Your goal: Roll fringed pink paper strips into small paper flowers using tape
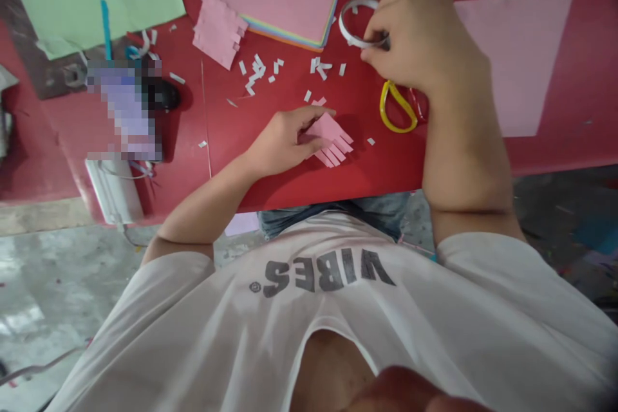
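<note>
Left hand (282, 141) pinches the fringed pink paper (334, 140), flat on the counter (226, 135) just left of the yellow scissors (396, 108). It looks light, floppy and easily torn, so is best held by its uncut edge. Right hand (420, 32), beyond the scissors, pinches a white tape ring (351, 20).

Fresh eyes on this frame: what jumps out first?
The red table dominates, littered with white scraps. At centre the left hand pinches a fringed pink paper. Further up, the right hand grips a white tape ring, with yellow scissors just below it.
</note>
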Available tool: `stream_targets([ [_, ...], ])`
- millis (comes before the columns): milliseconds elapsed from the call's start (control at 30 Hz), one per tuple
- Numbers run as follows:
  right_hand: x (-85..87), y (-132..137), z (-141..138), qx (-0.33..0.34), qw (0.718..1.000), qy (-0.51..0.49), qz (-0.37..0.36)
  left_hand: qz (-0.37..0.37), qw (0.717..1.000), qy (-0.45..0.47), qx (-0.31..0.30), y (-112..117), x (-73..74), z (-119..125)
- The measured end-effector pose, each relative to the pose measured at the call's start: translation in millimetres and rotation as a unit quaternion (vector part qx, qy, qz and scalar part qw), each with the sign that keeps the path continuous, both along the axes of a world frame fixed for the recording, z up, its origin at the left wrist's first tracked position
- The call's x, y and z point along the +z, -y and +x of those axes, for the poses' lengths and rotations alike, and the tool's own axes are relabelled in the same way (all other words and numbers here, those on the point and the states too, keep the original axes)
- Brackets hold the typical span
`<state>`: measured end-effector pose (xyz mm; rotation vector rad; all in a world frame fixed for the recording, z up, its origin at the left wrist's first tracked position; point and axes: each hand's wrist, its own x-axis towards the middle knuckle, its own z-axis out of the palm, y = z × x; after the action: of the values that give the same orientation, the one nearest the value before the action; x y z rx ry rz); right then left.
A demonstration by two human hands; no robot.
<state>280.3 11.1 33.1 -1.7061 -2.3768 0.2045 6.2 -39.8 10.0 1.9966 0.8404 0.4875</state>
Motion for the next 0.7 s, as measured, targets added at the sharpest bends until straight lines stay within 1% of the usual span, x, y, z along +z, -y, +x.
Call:
stream_targets([
  [67,3.6,0,-2,0.001,1.000,-0.027,0.009,0.047,0.998,-0.031,-0.028,1,-4.9,2],
  [133,7.8,0,-2,0.005,0.998,-0.057,0.019,0.119,0.990,-0.073,-0.037,-1,-8.2,1],
  [200,11.1,2,-3,0.015,0.997,-0.077,0.022,0.166,0.982,-0.088,-0.022,-3,-9.1,-1],
  [233,12.0,2,-5,0.021,0.996,-0.084,0.023,0.175,0.982,-0.076,-0.004,-5,-9.0,-2],
  [333,11.5,6,-14,0.044,0.993,-0.104,0.034,0.162,0.985,0.001,0.067,-12,-9.9,-3],
  [400,8.6,11,-25,0.070,0.991,-0.106,0.038,0.139,0.984,0.056,0.100,-16,-12.8,-1],
  [500,2.1,19,-43,0.078,0.993,-0.082,0.035,0.103,0.983,0.112,0.107,-21,-17.9,6],
  [567,-2.4,24,-52,0.052,0.996,-0.068,0.038,0.078,0.986,0.100,0.106,-23,-19.4,11],
  [700,-4.8,29,-59,0.024,0.993,-0.106,0.041,0.081,0.984,0.121,0.104,-32,-15.2,17],
])
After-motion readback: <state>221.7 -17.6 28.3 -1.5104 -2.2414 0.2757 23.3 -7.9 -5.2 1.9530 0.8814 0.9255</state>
